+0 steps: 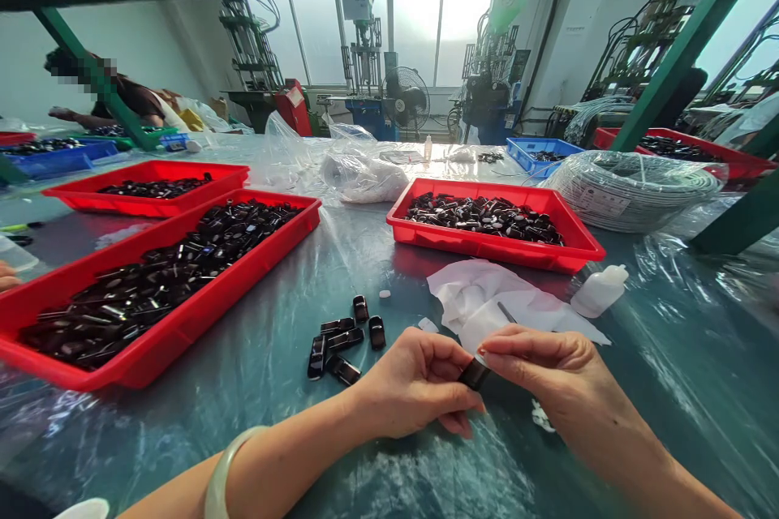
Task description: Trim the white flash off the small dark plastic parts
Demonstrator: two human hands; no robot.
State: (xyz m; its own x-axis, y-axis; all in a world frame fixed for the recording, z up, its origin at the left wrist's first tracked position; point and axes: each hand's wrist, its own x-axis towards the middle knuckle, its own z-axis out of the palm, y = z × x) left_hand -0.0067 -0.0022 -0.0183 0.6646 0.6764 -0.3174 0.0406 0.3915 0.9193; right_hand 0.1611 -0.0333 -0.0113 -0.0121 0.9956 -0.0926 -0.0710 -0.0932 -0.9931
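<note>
My left hand [419, 385] is closed around a small glossy black plastic part [473, 374], gripped between thumb and fingers. Meeting it from the right, my right hand [548, 365] is pinched shut with its fingertips at the part's upper end. A thin grey tool [506, 313] sticks up out of the right fingers; its working end is hidden, so its kind is unclear. Several similar black parts [342, 339] lie loosely grouped on the table left of my hands. Behind my hands spreads a crumpled white sheet [480, 292], with a small white plastic bottle [600, 290] lying tilted on its right side.
Red trays [487, 247] [243, 292] heaped with black parts stand ahead and at left. A wrapped cable coil [639, 190] and blue tray [535, 166] sit farther right. Green frame posts [687, 57] flank the film-covered table [377, 462]. Another person [122, 93] works at far left.
</note>
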